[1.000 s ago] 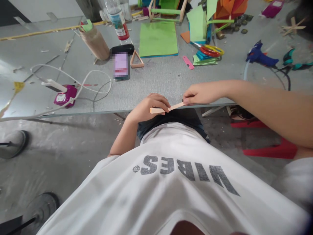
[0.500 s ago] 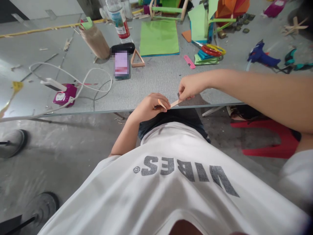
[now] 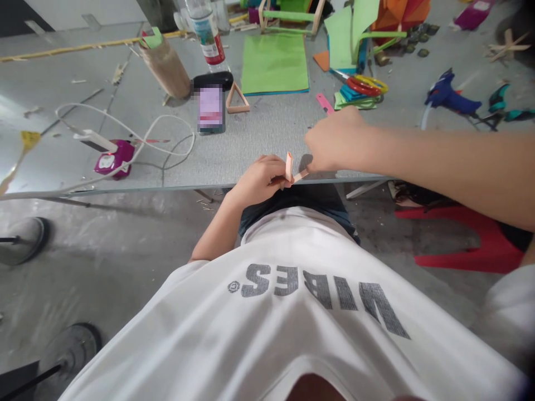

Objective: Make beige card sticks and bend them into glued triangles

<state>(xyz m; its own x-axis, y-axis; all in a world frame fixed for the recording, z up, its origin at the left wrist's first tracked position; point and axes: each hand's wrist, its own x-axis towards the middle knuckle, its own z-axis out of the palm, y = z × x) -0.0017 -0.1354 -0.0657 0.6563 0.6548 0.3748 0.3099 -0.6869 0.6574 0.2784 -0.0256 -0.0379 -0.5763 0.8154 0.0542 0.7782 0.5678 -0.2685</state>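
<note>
At the table's near edge, my left hand is closed on joined wooden sticks, one of which points up from the fingertips. Another flat stick slants from there to my right hand, whose fingers are closed on its far end. The right fingertips are partly hidden behind the hand. Farther back on the table lie a small wooden triangle beside a phone, and a pink cutter just behind my right hand.
Green paper, scissors and a blue glue gun lie farther back. On the left are a purple adapter with a white cable, a stick-filled jar and a bottle. A red stool stands below right.
The stick in my left fingers has turned more upright. My right hand has rolled over, its back raised, and now covers part of the pink cutter. The view has shifted slightly.
</note>
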